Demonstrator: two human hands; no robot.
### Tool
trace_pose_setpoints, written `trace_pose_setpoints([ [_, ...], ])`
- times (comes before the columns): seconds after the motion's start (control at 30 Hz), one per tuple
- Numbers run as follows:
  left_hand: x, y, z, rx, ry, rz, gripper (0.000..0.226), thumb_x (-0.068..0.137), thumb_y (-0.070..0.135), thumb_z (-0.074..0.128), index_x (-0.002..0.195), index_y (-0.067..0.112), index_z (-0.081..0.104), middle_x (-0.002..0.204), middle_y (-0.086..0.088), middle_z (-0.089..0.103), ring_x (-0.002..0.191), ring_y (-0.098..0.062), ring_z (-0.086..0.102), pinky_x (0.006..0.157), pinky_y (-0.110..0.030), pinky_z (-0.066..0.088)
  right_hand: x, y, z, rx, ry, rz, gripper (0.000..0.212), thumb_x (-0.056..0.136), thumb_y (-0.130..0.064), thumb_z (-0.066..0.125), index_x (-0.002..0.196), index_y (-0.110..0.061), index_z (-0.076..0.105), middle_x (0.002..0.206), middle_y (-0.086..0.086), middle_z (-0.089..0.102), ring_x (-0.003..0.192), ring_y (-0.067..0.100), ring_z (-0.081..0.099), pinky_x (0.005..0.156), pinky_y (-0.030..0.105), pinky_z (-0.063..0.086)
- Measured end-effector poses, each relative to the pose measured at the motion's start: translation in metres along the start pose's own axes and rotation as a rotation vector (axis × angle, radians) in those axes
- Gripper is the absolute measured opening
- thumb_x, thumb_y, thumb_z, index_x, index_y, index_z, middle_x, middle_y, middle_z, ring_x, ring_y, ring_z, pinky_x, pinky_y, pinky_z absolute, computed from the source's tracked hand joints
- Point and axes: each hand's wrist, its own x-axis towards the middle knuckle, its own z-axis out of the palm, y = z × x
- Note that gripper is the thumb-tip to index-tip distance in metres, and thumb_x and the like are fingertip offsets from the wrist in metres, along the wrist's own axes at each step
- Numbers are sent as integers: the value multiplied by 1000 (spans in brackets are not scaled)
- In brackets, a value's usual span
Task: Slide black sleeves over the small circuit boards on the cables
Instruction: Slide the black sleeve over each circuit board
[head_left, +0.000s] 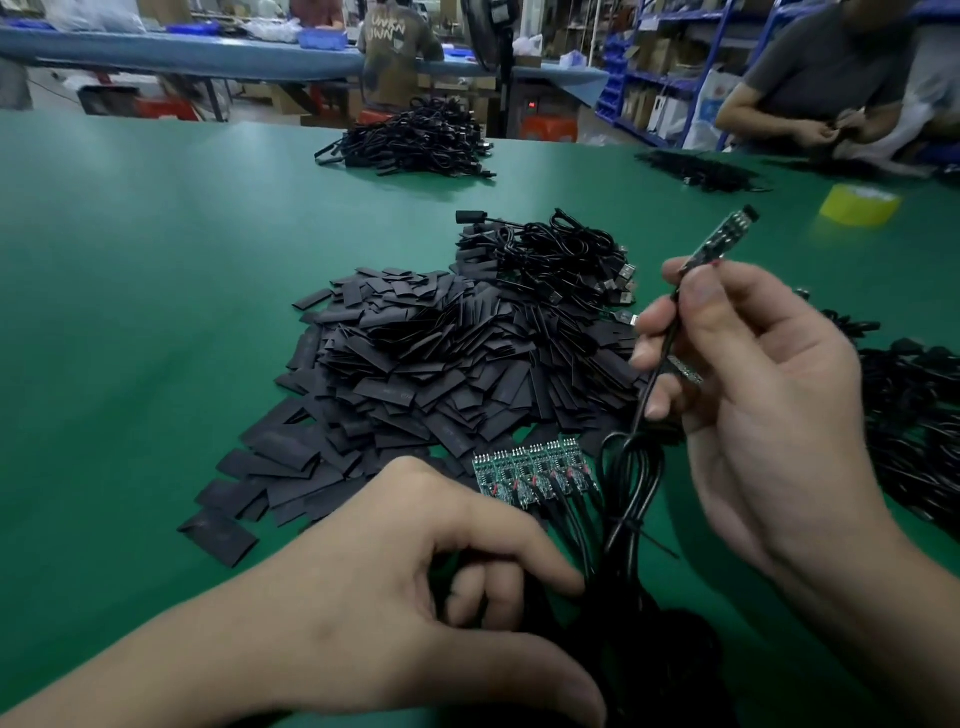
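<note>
Closest to the camera, the left grip (415, 597) lies low on the green worktop (130, 312). Its fingers are curled round a bundle of black cables (628, 499). The cable ends fan out into a row of small circuit boards (530, 473), bare and side by side on the worktop.

To the right, the right grip (753, 395) is lifted and pinches a single cable (660, 364) between thumb and forefinger, just under its raised board (719, 241). That board is uncovered and points up and away.

Just behind the row spreads a heap of black sleeves (415, 374), flat and loose. A few carry faint print, too small to read. A tangle of USB cables (561, 254) touches the heap's far side. A far cable pile (415, 140) lies near the opposite edge, well apart, and a yellow tape roll (860, 205) stands to the right.

Blue bins (322, 39) sit on a blue table beyond; what they contain cannot be made out. A seated person (397, 57) there wears a shirt with pale lettering on the back, too blurred to read surely.
</note>
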Motion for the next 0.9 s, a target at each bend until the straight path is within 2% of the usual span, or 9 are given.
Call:
trace_pose_setpoints([
  [0.13,-2,0,3,0,0,41,20,85,48,79,84,28,77,63,11,59,54,-13,55,49,-24,42,11,-11,-12,19,66,-60,13,102,-22,55,96,-20,67,73,-6,65,58,5,55,45,16,39],
  [0.27,-2,2,7,61,14,85,14,86,44,79,90,31,78,70,17,57,58,-7,56,53,-16,40,34,-31,-27,-66,45,-200,18,105,-30,44,93,-26,57,67,-15,51,55,0,40,52,16,33],
  [0.33,0,1,10,79,-5,112,14,88,41,78,98,31,78,77,15,60,66,-4,59,59,-14,42,43,-44,-32,-290,-2,-268,25,107,-30,40,88,-30,57,62,-15,49,52,1,40,54,21,34],
  [0.4,1,2,12,70,-37,121,16,91,39,75,106,32,77,85,15,62,78,0,63,66,-12,45,40,-51,-27,-520,-54,-320,27,103,-39,45,81,-36,62,60,-10,49,52,8,42,52,28,35],
  [0.5,3,4,10,36,-50,119,18,95,35,72,111,30,77,92,14,64,88,-1,65,73,-12,46,23,-39,-10,-777,-260,-411,23,99,-40,54,80,-30,62,64,-3,50,54,7,42,51,18,33],
  [0.6,3,-3,-1,102,121,95,13,95,33,71,103,26,79,91,15,69,87,-2,68,77,-15,49,8,-14,-2,-889,-468,-273,24,96,-39,60,78,-24,62,56,-8,43,49,3,37,48,11,27],
  [0.7,-3,-18,-25,414,289,-5,17,94,42,65,100,32,77,92,21,67,89,3,65,78,-21,51,3,6,-5,-983,-573,-133,26,97,-48,58,81,-29,61,55,-9,44,49,5,39,49,16,30],
  [0.8,-10,-29,-46,670,236,-126,23,93,54,60,103,39,75,96,23,62,93,-1,61,81,-33,54,-3,18,-9,-1052,-638,-28,23,92,-53,53,81,-34,60,59,-6,50,52,7,44,53,21,34],
  [0.9,-10,-33,-52,693,202,-159,29,86,59,61,102,39,75,94,24,59,93,0,57,80,-32,54,-4,24,-11,-1041,-649,36,22,93,-54,50,82,-36,58,57,-9,48,52,6,42,56,23,35],
])
